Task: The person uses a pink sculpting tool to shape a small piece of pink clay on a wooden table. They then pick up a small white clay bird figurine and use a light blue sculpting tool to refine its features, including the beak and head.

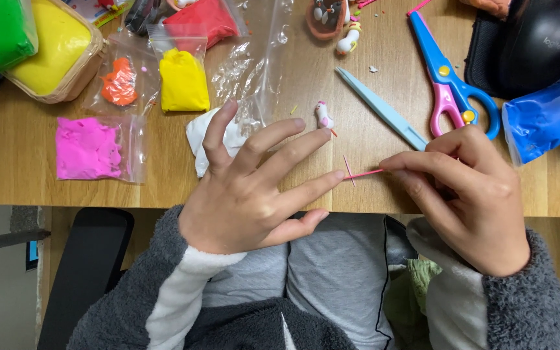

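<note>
My right hand (465, 194) pinches a thin pink clay strand (363, 174) between thumb and fingertips, just above the wooden table (8, 162). My left hand (254, 188) hovers with fingers spread; its little fingertip touches the strand's left end. A second short pink strand (349, 170) lies crosswise at that end. A tiny white clay figure (323, 115) with a pink top stands just beyond my left fingertips. A lump of white clay (199, 137) lies partly under my left index finger.
Bags of pink (89, 148), orange (119, 82), yellow (183, 81) and red (203, 21) clay lie at the back left, beside tubs of green and yellow clay. Blue-and-pink scissors (445, 78), a light blue plastic blade (381, 107), blue clay (542, 120) and a black pouch (533, 45) sit at right.
</note>
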